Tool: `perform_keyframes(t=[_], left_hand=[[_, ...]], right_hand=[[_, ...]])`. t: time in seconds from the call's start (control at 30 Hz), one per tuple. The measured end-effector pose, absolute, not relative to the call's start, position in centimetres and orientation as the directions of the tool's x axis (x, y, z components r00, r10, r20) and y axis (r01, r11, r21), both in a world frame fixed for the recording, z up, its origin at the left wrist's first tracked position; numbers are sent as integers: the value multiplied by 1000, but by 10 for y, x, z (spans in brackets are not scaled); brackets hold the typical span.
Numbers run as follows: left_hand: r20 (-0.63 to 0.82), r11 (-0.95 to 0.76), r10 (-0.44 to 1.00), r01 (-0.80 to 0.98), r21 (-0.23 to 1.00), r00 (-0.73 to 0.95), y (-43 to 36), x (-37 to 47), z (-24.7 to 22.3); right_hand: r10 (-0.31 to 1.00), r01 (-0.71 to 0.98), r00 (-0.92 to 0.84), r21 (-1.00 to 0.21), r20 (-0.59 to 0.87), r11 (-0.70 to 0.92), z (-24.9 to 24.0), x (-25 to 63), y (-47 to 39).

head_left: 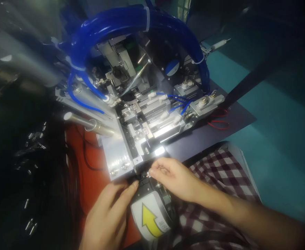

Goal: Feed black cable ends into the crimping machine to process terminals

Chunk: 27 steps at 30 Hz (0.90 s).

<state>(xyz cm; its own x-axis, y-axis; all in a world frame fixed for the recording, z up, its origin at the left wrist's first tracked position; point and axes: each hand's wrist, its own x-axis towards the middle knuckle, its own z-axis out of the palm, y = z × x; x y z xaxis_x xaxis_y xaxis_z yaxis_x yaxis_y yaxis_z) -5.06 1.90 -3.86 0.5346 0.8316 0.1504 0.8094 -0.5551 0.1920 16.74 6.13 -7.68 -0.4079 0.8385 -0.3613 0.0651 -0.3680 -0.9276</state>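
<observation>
In the head view my right hand (174, 177) pinches a tiny piece with white and reddish parts (148, 175), with thumb and forefinger closed on it just below the machine's front edge. My left hand (109, 211) is closer to me, its thumb and forefinger drawn together at the dark front part of the machine. What lies between those left fingertips is too small to make out. Beneath both hands sits a rounded black unit with a white label bearing a yellow arrow (152, 222). Above them is the metal block of the machine (163, 128).
Thick blue air hoses (116, 22) arch over the machine. A metal rod (90, 124) sticks out at the left over an orange-red surface (90, 187). Red wires (219, 124) lie on the grey plate at right. Checked cloth (220, 170) is at my lap.
</observation>
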Motion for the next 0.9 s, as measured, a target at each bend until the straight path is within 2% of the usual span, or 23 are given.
perform_keyframes(t=[0.1, 0.2, 0.3, 0.4, 0.53, 0.63, 0.9], left_hand=[[151, -544, 839, 813, 208, 523, 19, -51, -40], [212, -515, 856, 808, 285, 471, 19, -53, -45], [275, -513, 855, 791, 334, 439, 16, -54, -49], [270, -536, 840, 798, 275, 471, 12, -55, -51], [257, -516, 847, 835, 191, 465, 11, -57, -50], [268, -511, 851, 831, 219, 452, 12, -58, -51], [353, -523, 834, 812, 260, 424, 13, -53, -54]], right_hand=[[855, -10, -392, -927, -341, -375, -77, 163, 58], [892, -28, -325, -940, -313, -340, -77, 159, 56], [859, -39, -364, -915, -362, -402, -79, 160, 55], [830, -47, -377, -887, -410, -460, -81, 166, 55], [863, 18, -351, -924, -364, -382, -81, 168, 55], [886, 51, -340, -947, -314, -316, -79, 164, 54], [910, -20, -313, -956, -273, -294, -76, 157, 51]])
